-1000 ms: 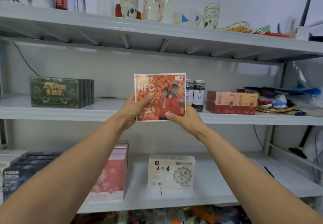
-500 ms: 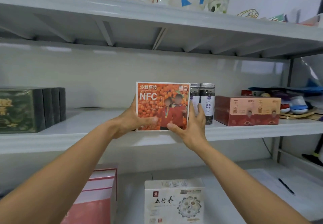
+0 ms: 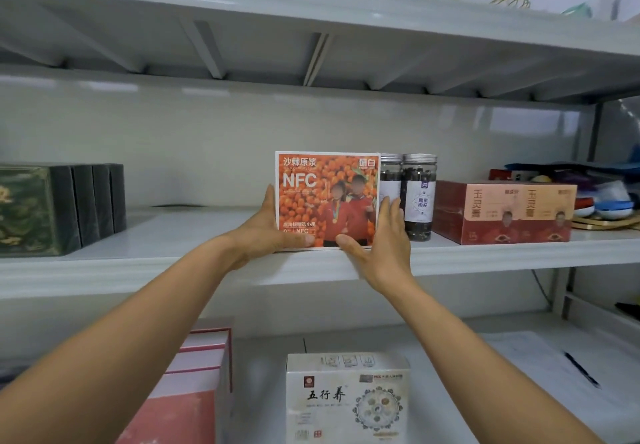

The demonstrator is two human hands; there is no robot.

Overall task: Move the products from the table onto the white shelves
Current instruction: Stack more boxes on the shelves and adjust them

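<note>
Orange box (image 3: 327,197), lately held in mid-air, now stands on the shelf (image 3: 173,270) at its front lip, left hand (image 3: 263,232) fingers curled round one edge, right hand (image 3: 384,246) fingers straightening loose just before the jars (image 3: 419,197), so this product looks nearly delivered.

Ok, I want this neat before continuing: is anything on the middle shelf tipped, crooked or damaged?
Nothing stands out. The orange box stands upright and square on the middle shelf in the left hand's grip; the jars beside it are upright, the red box flat.
</note>
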